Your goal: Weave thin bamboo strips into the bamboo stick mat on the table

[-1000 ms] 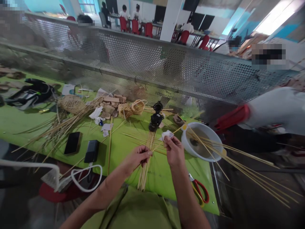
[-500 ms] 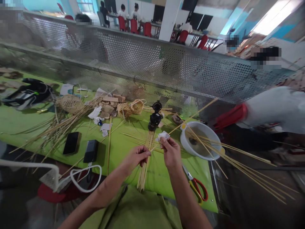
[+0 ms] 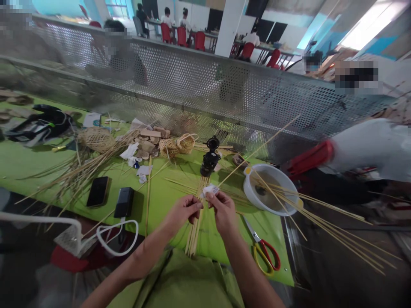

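Our left hand (image 3: 183, 210) pinches the flat bundle of bamboo strips (image 3: 196, 214) on the green table (image 3: 167, 192), while our right hand (image 3: 223, 209), just beside it, grips one long strip (image 3: 257, 150) together with a white scrap (image 3: 209, 190). We judge the weaving is only at its beginning: the strips lie parallel, with none crossed yet, and many more wait across the white basin (image 3: 269, 188)

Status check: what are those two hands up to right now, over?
Left hand pinching bamboo strips. Right hand holding white scrap, one long strip. Scissors beside, clear.
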Tool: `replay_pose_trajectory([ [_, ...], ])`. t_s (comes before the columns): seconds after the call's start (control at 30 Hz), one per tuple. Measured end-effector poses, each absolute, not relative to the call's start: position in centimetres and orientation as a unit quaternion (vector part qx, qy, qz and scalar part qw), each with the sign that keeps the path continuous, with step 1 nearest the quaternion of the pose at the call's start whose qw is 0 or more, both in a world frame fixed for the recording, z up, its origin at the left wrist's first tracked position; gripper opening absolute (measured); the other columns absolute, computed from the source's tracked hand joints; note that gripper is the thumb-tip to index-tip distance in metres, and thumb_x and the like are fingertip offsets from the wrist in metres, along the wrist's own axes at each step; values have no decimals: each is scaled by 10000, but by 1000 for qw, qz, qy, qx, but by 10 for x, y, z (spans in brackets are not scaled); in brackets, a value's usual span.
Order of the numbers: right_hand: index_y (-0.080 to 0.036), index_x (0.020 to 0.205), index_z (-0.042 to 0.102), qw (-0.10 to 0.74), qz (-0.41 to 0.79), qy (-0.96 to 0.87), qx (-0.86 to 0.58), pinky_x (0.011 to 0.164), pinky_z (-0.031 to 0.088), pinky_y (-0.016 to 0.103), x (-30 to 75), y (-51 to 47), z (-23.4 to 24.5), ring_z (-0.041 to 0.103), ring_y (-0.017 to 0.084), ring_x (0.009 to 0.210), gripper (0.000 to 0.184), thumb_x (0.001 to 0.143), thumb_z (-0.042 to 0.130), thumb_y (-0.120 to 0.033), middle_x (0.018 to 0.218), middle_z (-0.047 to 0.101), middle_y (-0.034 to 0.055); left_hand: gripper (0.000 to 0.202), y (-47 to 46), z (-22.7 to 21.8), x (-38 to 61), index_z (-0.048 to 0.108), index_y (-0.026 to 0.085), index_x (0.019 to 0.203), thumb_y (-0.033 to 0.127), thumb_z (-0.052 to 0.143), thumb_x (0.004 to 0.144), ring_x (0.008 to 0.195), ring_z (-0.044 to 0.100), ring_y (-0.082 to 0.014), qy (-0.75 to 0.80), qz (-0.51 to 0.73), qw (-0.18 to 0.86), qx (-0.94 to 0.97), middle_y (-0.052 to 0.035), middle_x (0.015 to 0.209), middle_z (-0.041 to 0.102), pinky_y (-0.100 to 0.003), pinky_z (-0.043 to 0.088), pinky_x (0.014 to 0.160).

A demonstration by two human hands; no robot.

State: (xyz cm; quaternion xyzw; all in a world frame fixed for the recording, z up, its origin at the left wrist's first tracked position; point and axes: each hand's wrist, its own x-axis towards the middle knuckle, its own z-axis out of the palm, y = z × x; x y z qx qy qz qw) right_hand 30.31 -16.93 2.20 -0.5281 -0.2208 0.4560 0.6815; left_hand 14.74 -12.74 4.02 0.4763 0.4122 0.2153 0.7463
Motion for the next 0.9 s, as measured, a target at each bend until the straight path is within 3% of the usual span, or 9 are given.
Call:
replay_pose_trajectory([
  [0.37,-181,668,728,658,484,-236,-526,560,362,257,293,-171,22,448,104,556,269,675,879,-403,616,615,-15,436,-125,43,150,585,168,763,549,787,705,444,479,-79,373,232,779,449,16,589,603,-211,393,437],
  [0.53,-194,682,727,705,447,-195,-515,551,351,249,302,-169,27,437,97,558,279,629,909,-399,617,601,-30,356,-126,49,150,627,155,731,463,805,726,454,448,-67,343,213,823,401,25,559,554,-197,366,442],
  [0.7,-188,666,741,660,513,-230,-499,553,361,254,301,-171,28,442,100,552,249,632,904,-373,622,627,-13,228,-123,43,152,677,156,772,282,838,672,564,513,-86,318,226,856,339,9,657,579,-197,404,513],
  [0.9,-194,665,737,694,484,-187,-499,541,336,236,304,-169,31,423,85,551,267,597,926,-369,619,613,-26,213,-123,25,147,684,159,808,273,816,685,524,476,-77,325,201,870,312,11,662,569,-198,362,478],
])
